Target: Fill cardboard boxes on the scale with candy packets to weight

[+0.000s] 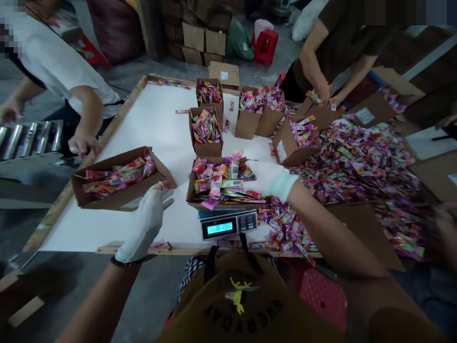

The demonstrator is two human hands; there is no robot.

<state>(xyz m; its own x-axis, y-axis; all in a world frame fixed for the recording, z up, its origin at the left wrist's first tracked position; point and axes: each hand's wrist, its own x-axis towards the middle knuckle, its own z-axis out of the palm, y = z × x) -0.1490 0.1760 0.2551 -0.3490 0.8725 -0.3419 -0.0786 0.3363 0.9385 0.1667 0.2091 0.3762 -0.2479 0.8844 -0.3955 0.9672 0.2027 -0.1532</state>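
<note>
My left hand (145, 223), in a pale glove with some bare fingertips, is beside the right end of a long cardboard box (107, 206) holding wrapped sweets (119, 178). Its fingers are apart, with nothing between them. My right hand (263, 176), also gloved, lies at the right side of another cardboard box (191, 190), heaped with colourful sweet packets (216, 183). Its fingers are blurred against the packets, so their grip cannot be made out. That box stands on a digital scale (228, 225) with a lit blue display.
Filled boxes (206, 151) stand behind the scale. A big heap of sweet packets (360, 162) covers the table's right side. One co-worker (328, 62) handles packets at the back right; another person (71, 71) stands left by a roller conveyor (30, 138). A red stool (323, 295) is beside me.
</note>
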